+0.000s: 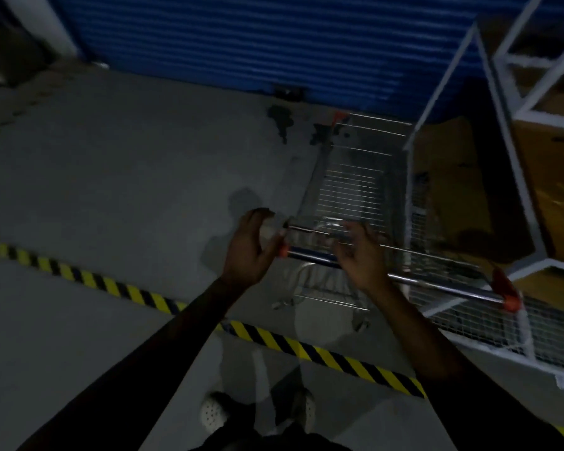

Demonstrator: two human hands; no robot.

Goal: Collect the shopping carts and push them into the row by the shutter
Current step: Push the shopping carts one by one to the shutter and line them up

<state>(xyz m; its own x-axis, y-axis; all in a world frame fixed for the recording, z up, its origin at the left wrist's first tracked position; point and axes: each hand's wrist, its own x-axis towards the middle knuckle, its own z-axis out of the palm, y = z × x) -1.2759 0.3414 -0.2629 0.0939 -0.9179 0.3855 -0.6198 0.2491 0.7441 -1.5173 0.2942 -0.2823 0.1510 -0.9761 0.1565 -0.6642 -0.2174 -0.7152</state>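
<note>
Two hands at the shopping cart (352, 187) handle (310, 256): left hand (253, 247) beside its orange end cap, right hand (362, 255) over the bar. Fingers of both spread, gripping nothing. Cart points toward the blue shutter (274, 37).

Open floor (127, 177) lies left; white rack (515, 177) crowds the cart (355, 190) right.

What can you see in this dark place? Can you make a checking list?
Surface: grey floor, crossed by striped tape.
Job's things: shopping cart pointing at the blue shutter.
Clutter: cardboard.
Grippers: left hand open beside the handle's orange end; right hand open at the bar, blurred.
Cables: nothing seen.
Surroundings: white rack, mesh panel, dim light.
</note>
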